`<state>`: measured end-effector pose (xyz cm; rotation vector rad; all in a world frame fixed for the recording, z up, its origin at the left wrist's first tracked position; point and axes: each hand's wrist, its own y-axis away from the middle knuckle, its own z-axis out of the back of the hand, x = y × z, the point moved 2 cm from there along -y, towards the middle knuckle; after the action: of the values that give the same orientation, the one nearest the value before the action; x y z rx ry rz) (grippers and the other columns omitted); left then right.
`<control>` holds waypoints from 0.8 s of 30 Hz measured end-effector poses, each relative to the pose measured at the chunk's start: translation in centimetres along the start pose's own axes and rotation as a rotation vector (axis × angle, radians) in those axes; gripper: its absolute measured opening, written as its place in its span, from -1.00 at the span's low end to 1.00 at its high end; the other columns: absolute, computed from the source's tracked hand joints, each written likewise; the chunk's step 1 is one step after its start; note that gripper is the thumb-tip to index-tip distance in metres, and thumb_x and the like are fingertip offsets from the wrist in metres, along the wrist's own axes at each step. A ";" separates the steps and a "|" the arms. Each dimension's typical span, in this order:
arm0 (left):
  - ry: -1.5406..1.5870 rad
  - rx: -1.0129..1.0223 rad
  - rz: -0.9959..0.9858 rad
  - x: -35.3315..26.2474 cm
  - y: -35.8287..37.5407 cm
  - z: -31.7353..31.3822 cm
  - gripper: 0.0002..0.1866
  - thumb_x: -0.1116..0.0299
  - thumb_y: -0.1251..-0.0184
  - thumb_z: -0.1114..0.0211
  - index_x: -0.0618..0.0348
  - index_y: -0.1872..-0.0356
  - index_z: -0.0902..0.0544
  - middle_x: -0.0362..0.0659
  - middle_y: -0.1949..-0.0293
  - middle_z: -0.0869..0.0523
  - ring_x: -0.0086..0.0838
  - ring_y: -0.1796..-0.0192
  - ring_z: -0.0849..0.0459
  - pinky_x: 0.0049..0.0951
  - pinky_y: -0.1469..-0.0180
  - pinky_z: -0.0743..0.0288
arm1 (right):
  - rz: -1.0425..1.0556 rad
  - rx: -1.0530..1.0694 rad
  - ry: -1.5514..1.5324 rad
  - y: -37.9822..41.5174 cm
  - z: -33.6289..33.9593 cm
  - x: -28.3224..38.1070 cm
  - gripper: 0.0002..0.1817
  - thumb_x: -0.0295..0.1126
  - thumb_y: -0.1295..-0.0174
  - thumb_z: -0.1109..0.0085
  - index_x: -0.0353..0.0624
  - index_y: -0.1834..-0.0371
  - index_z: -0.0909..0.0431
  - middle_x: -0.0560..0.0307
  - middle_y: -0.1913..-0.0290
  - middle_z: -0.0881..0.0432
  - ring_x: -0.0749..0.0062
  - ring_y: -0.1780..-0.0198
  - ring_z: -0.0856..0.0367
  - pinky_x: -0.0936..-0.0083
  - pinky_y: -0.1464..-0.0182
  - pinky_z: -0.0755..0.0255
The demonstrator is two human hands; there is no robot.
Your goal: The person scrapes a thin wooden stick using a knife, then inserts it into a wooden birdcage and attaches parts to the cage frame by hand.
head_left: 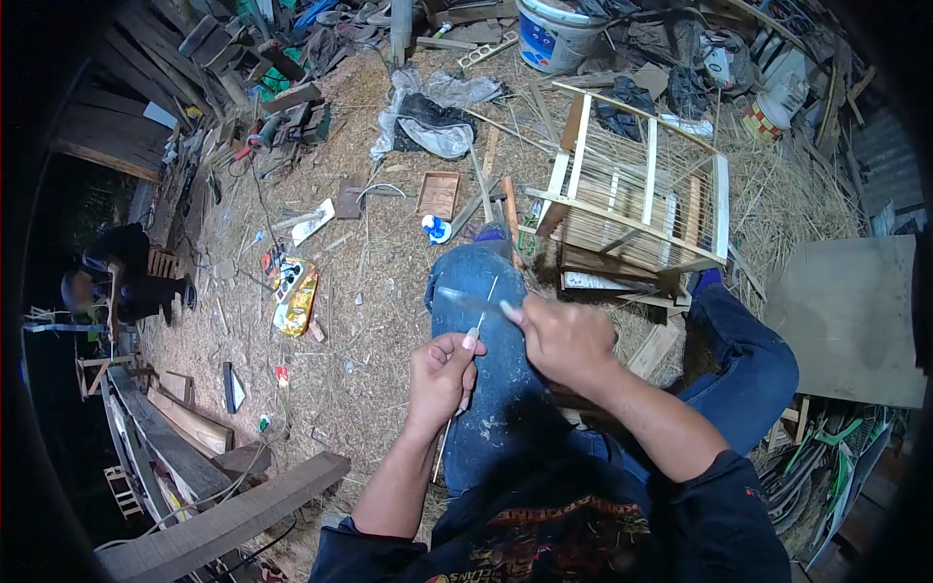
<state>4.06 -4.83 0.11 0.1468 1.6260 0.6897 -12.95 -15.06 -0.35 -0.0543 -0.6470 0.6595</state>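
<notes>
L hand (442,381) is clamping a thin pale stick (493,289) btwn thumb & fingers; the stick is sitting above the L thigh of the jeans (501,403), its far end sticking out past the fingertips. R hand (571,340) is gripping a knife (465,300), fingers wrapped round the handle; the blurred blade is pointing left & crossing the stick just beyond the L hand. Can't tell if blade & stick are touching.

To the right & farther off, a slatted wooden frame (649,126) is standing nr the R knee. Beyond the L knee a white-&-blue bottle (436,229) is sitting nr a shallow wooden box (438,193). Left of the legs a yellow packet (295,303) is lying on the straw-strewn ground (364,301). Farther back, a bucket (552,41) is standing; far left, another person (126,243) is showing, mostly in the dark.
</notes>
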 end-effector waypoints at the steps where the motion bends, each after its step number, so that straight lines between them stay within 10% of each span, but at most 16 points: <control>1: -0.001 -0.007 0.009 0.0 0.1 0.1 -0.68 0.21 -0.66 -0.23 0.28 0.25 -0.68 -0.32 0.70 -0.49 -0.67 0.78 -0.32 -0.57 0.73 -0.15 | -0.049 0.029 0.032 -0.3 0.1 -0.3 -0.70 -0.16 -0.45 -0.21 -0.04 0.44 -0.55 0.01 0.56 -0.68 -0.01 0.58 -0.69 0.05 0.60 -0.45; 24: -0.101 -0.040 -0.006 0.9 2.2 0.5 -0.68 0.22 -0.65 -0.27 0.33 0.15 -0.76 -0.29 0.66 -0.58 -0.70 0.74 -0.39 -0.59 0.68 -0.20 | -0.053 0.010 0.048 -0.8 0.5 0.3 -0.73 -0.18 -0.43 -0.21 -0.03 0.42 -0.55 0.01 0.60 -0.65 0.00 0.59 -0.69 0.04 0.61 -0.48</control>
<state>3.73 -2.44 0.46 0.1457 1.5142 0.6993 -12.60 -15.60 0.41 -0.0432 -0.5972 0.6084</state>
